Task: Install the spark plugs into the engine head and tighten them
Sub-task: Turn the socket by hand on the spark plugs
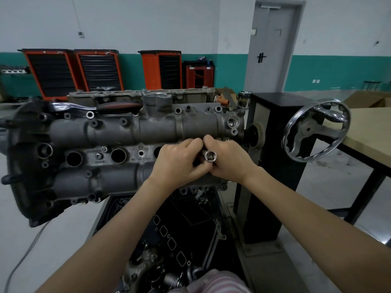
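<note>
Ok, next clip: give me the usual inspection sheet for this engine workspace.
Surface: engine head mounted on a stand; three open plug wells visible.
Job's things: socket held over the head; ratchet lying on the head's far edge.
Clutter: loose parts in the tray below.
Hands: left hand and right hand both grip the socket.
Cables: grey cable on the floor.
Surroundings: handwheel, orange tool carts, door.

ratchet (95,107) lies on engine head (127,132); handwheel (315,130) to its right; cabinets (72,70) behind.
</note>
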The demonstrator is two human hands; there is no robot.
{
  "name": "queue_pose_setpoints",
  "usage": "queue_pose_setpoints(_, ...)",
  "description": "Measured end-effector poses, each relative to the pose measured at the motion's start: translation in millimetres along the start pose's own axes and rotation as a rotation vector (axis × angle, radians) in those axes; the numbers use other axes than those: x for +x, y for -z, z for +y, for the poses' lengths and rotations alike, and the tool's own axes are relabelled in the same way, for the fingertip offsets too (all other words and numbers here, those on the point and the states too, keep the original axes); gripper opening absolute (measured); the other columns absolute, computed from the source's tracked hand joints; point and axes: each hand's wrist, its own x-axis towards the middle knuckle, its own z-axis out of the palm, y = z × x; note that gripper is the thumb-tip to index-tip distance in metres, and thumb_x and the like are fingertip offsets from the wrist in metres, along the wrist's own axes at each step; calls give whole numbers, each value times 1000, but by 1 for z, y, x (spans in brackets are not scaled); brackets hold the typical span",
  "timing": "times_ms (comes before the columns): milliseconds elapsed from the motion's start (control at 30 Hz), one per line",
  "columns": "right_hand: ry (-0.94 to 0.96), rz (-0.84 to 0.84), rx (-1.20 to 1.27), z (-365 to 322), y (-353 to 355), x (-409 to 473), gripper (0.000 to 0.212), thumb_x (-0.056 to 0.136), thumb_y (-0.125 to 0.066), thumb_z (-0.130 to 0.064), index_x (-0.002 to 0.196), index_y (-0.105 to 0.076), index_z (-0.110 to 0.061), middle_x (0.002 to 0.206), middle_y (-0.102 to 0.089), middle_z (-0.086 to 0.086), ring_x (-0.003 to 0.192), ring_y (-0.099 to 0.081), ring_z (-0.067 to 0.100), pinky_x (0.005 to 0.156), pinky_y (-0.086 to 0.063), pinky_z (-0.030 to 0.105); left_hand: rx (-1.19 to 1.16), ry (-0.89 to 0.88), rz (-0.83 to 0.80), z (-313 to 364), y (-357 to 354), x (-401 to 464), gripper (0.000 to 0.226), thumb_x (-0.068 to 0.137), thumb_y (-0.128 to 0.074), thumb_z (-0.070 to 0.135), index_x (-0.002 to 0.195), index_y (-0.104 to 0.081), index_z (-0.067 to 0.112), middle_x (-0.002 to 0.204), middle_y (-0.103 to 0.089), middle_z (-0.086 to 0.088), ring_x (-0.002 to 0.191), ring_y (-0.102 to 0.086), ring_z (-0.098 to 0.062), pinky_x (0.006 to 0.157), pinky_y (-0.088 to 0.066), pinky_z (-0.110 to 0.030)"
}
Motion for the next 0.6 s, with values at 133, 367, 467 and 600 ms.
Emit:
queue_pose_setpoints(133, 2, 22, 6, 1, 0, -1, 19, 76, -61, -12, 81, -50, 3, 58, -58, 8, 40, -52, 26, 38, -28, 21, -1, -40, 3, -2, 0, -1, 32, 82, -51, 27, 61, -51, 3, 52, -50, -7, 35, -43, -26, 38, -26, -22)
queue_pose_setpoints(367, 34, 13, 14, 3, -1, 0, 23, 75, -47, -22, 81, -51, -1, 62, -57, 6, 44, -52, 26, 35, -39, 33, -81, -15, 12, 3, 5, 1, 32, 81, -46, 29, 69, -49, 0, 61, -48, -5, 39, -39, -20, 41, -23, -19)
queue_pose_setpoints(467, 29, 10, 7, 2, 0, 0, 14, 73, -51, -13, 77, -50, 0, 59, -55, 8, 43, -52, 27, 35, -36, 28, -49, 0, 9, 1, 3, 0, 31, 79, -49, 31, 66, -49, 3, 58, -49, -4, 40, -43, -22, 42, -24, -20)
queue_pose_setpoints(600, 17, 42, 0, 0, 1, -1, 13, 74, -55, -12, 75, -49, -1, 57, -55, 7, 42, -51, 26, 39, -29, 21, 6, -11, 14, -1, -1, 0, 33, 81, -51, 31, 62, -49, 4, 54, -51, -6, 38, -46, -26, 38, -29, -22)
